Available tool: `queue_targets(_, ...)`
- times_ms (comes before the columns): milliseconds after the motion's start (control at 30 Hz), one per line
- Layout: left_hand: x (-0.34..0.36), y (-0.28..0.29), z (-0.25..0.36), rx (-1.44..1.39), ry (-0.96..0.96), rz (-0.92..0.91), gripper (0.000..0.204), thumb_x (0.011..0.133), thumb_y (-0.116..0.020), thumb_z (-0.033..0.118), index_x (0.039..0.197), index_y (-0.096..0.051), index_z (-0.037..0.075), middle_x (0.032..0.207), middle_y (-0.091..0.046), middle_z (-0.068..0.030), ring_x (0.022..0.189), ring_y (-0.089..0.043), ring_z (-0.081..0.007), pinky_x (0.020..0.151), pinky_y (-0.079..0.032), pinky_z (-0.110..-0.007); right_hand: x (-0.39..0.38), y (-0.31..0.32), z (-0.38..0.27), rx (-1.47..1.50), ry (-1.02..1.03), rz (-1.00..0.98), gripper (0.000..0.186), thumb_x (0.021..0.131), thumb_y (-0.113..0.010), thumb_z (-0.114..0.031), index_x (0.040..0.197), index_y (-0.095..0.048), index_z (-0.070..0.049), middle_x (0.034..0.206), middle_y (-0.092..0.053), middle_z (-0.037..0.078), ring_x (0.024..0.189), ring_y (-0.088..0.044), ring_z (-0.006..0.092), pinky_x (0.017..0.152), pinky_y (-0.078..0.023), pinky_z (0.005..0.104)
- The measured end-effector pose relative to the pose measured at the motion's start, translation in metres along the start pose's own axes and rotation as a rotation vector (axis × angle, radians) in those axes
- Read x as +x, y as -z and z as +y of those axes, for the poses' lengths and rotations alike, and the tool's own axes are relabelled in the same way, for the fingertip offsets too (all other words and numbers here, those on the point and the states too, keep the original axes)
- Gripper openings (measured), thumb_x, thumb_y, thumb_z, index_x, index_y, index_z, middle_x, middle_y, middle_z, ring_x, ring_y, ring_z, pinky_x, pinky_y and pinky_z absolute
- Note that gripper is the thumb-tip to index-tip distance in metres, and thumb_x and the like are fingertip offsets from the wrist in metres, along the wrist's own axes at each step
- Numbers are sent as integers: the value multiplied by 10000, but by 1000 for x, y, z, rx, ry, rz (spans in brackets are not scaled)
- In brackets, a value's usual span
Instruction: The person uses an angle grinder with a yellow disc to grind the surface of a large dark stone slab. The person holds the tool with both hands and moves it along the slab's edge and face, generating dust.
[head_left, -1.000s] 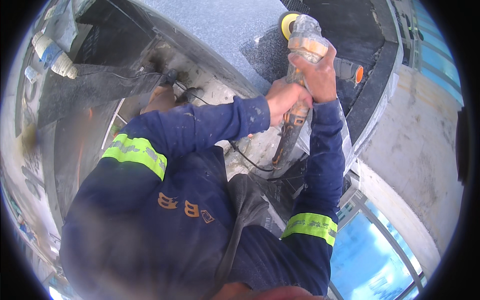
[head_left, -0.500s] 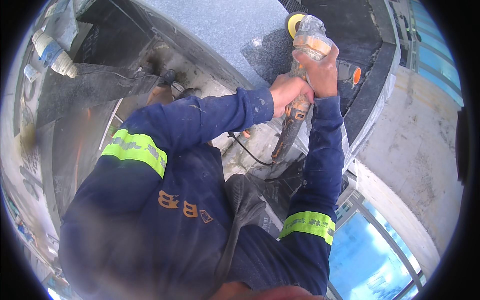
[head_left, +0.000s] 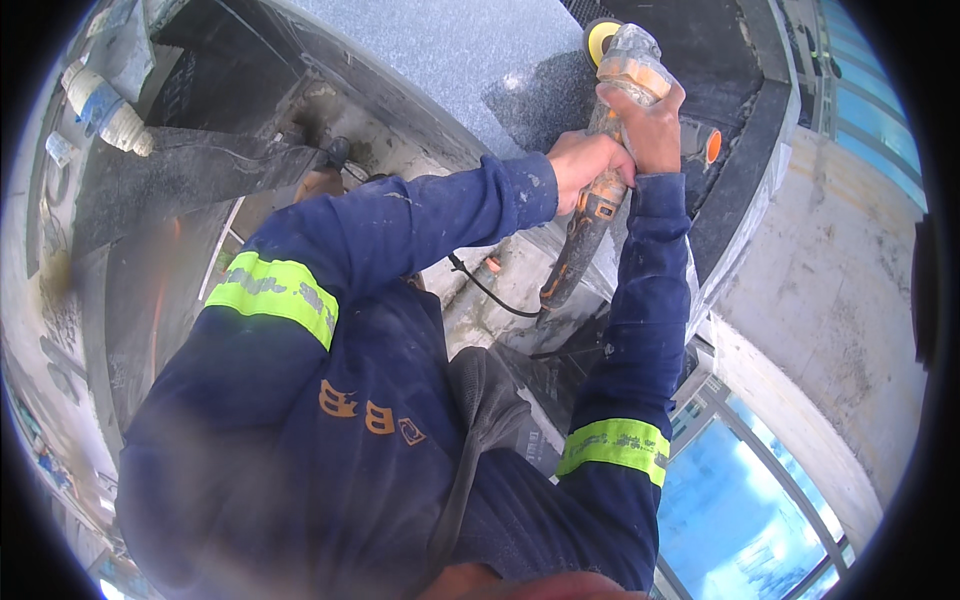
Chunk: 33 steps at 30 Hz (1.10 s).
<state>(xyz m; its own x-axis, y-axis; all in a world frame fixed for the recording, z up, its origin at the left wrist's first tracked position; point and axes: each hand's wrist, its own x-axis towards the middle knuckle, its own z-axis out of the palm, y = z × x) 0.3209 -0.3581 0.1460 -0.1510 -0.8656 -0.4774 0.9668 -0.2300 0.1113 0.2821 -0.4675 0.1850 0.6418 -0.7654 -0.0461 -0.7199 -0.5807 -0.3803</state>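
Observation:
A dust-caked orange and dark grey angle grinder (head_left: 572, 262) lies slantwise between my arms, its head at the top and its tail toward me. My left hand (head_left: 590, 168) is closed round the middle of its body. Farther up, my right hand (head_left: 648, 128) grips it just behind the head, the fingers partly hidden. The yellow-faced disc (head_left: 602, 42) is at the right edge of a grey speckled stone slab (head_left: 420, 60); whether it touches the stone is unclear. From the grinder's tail runs a black cord (head_left: 490, 292).
An orange-rimmed pipe end (head_left: 713, 146) sticks out right of my right hand, near a dark ledge (head_left: 740, 190). A taped white and blue roll (head_left: 105, 108) lies at the far left. Dark boards (head_left: 180, 190) lean below it. A pale concrete surface (head_left: 810, 310) extends on the right.
The grinder and both hands have shifted slightly to the right, and the disc has moved a little the same way. Both hands keep their grip.

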Motion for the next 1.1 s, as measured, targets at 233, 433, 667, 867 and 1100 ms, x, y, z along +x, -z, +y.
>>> queue_targets(233, -26, 4, -11, 30, -105, 68, 293, 642, -639, -50, 934, -612, -41, 849, -635, -134, 751, -645, -235, 652, -518, -358, -19, -8, -5, -80, 301, 15, 910, 652, -830, -323, 1332, -341, 33, 1065, -639, 268, 955, -663, 418, 834, -535, 423)
queue_targets(433, -27, 12, -13, 66, -68, 106, 307, 638, -651, -45, 941, -607, -35, 838, -632, -130, 747, -643, -225, 642, -513, -353, -25, -10, -10, 97, 198, -62, 926, 666, -829, -315, 1354, -312, 27, 1048, -644, 257, 950, -669, 401, 803, -548, 416)
queue_targets(667, -27, 12, -23, 29, -115, 66, 267, 639, -651, -53, 904, -620, -37, 806, -628, -124, 689, -637, -228, 593, -507, -350, -34, -5, -22, 170, 23, -29, 920, 678, -826, -310, 1364, -301, 8, 1056, -641, 276, 956, -664, 413, 807, -539, 433)
queue_targets(867, -28, 8, -25, 39, -106, 46, 234, 651, -640, -33, 884, -631, -41, 827, -636, -133, 740, -642, -236, 646, -511, -351, -34, -7, -8, -19, 151, -4, 930, 675, -829, -338, 1356, -304, 16, 1056, -638, 281, 951, -662, 416, 823, -532, 429)
queue_targets(1100, -28, 13, -29, 11, -164, 88, 302, 630, -643, -69, 928, -611, -31, 827, -632, -120, 702, -635, -226, 604, -507, -348, -36, -8, -8, 158, 192, -75, 926, 673, -830, -337, 1345, -306, 24, 1056, -634, 270, 901, -670, 410, 789, -542, 426)
